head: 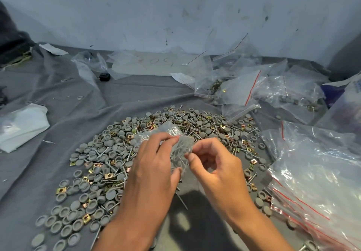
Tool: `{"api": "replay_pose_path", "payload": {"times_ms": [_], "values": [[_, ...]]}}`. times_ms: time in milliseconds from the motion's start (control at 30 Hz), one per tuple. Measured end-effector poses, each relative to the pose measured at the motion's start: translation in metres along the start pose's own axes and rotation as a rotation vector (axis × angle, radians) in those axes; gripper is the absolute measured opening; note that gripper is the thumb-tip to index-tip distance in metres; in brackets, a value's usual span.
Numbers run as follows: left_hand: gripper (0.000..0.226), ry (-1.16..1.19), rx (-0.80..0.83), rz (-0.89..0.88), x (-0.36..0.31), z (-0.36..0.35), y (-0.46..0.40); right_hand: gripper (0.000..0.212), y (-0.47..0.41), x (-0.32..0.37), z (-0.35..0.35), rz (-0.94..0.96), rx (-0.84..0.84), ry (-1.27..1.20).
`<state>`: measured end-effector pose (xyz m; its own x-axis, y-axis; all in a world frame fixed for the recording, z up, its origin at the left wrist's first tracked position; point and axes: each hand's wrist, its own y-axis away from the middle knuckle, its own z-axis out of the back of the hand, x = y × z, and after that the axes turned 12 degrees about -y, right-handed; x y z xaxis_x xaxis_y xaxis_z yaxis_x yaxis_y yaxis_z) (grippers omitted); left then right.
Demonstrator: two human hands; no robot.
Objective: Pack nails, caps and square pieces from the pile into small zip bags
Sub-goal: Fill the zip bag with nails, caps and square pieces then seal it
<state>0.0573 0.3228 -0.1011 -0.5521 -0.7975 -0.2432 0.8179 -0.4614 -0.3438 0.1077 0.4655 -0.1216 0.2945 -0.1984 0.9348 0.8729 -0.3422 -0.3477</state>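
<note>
I hold small zip bag over pile: left hand, right hand both pinching it. Filling step, I judge; next: keep mouth open, add pieces.

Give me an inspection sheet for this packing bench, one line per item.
Surface: grey cloth, wrinkled, covers the bench.
Job's things: pile of grey caps, nails and brass square pieces in the middle; small zip bag with nails inside, held above it.
Filled bags: a few zip bags with parts far right.
Empty bags: stack of red-striped zip bags near right.
Clutter: white cloth left; paper sheet by the wall; small black object.
Hands: left hand and right hand both pinch the small zip bag.
Cables: nothing seen.
Surroundings: scuffed pale wall behind.
</note>
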Motion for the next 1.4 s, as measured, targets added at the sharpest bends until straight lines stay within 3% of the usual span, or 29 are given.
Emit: {"api": "replay_pose_path", "payload": {"times_ms": [167, 367, 500, 733, 933, 1133, 1267, 1400], "values": [[0.077, -0.006, 0.005, -0.005, 0.000, -0.001, 0.000, 0.023, 0.001, -0.002, -0.006, 0.119, 0.046, 0.200], [0.076, -0.036, 0.000, 0.026, 0.002, 0.000, 0.000, 0.023, -0.006, -0.011, 0.012, 0.138, -0.074, 0.404], [0.078, -0.038, 0.002, 0.043, 0.004, 0.001, 0.000, 0.024, -0.013, -0.033, 0.027, 0.023, 0.027, 0.652], [0.077, -0.026, -0.016, 0.039, 0.006, 0.001, -0.002, 0.036, -0.042, -0.041, 0.017, -0.047, 0.237, 0.868], [0.078, -0.031, -0.032, 0.042, 0.008, 0.000, -0.002, 0.020, -0.043, -0.042, 0.019, 0.044, 0.314, 1.045], [0.077, -0.022, -0.053, 0.039, 0.009, -0.001, -0.001, 0.020, -0.029, -0.047, 0.031, 0.017, 0.229, 0.927], [0.077, -0.040, -0.037, 0.036, 0.009, -0.003, -0.001, 0.010, -0.033, -0.027, 0.035, -0.134, 0.112, 0.490], [0.077, -0.007, -0.052, 0.034, 0.008, -0.004, -0.002, 0.005, -0.025, 0.006, 0.024, 0.078, 0.101, 0.273]]}}
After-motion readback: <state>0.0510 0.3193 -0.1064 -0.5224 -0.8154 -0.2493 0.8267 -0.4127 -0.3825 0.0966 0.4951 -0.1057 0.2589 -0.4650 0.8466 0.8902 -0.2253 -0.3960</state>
